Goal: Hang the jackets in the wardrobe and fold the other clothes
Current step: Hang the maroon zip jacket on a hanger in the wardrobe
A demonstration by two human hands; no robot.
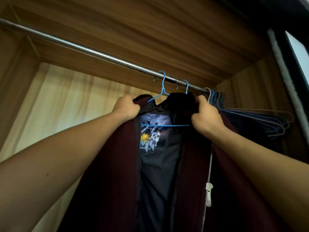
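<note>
1. The wardrobe point(150, 39) is seen from below, with wood-grain walls and top. A metal rail point(83, 48) runs from upper left down to the right.
2. A dark red jacket point(108, 181) with black lining hangs open-fronted below the rail, right of centre.
3. The left hand point(127, 107) has its fingers curled tight around the jacket's left collar edge, near the top.
4. The right hand point(206, 116) is likewise clamped on the right collar edge, level with the left hand. The hands are apart, one on each side of the neck opening.
5. Two blue hanger hooks sit on the rail above the collar: the first hook point(163, 82) and the second hook point(186, 87). A blue crossbar point(165, 125) shows inside the jacket. I cannot tell which hanger carries the jacket.
6. The inner lining has a printed patch point(151, 136) with a yellow sun motif.
7. The metal zipper point(209, 164) runs down the right front edge, with a white pull point(209, 188).
8. A bunch of empty hangers point(260, 121) is crowded at the right end of the rail, just beside the right hand.
</note>
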